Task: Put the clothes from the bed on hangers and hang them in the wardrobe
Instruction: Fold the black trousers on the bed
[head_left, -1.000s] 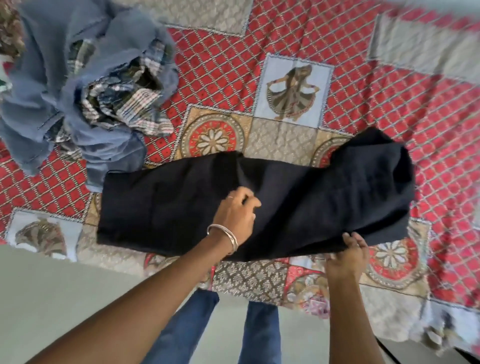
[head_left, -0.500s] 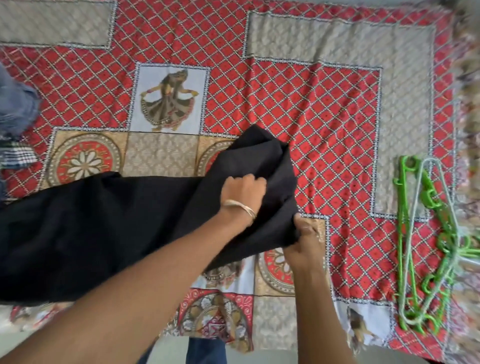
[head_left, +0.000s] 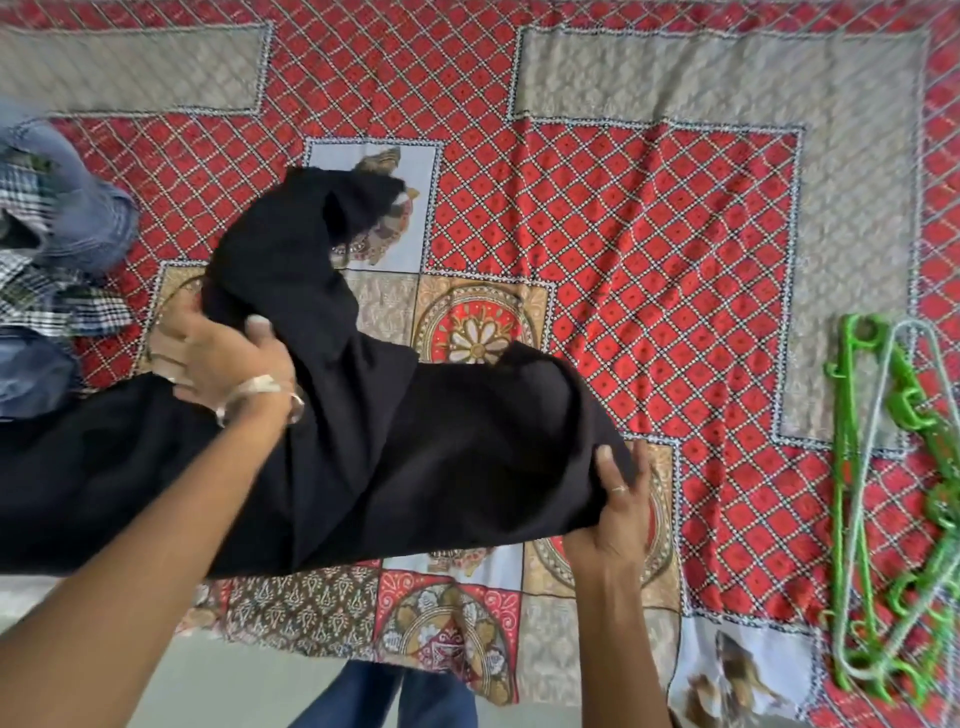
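Black garment (head_left: 415, 441) gripped, apparently, by both hands' fingers (head_left: 605, 457).

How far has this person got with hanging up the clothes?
Nothing looks finished here: no garment is on a hanger, and the wardrobe is out of view. In hand: the left hand and right hand both grip a black garment over the bed. Left to do: the green hangers lie unused at the right, and a pile of blue and checked clothes waits at the left.
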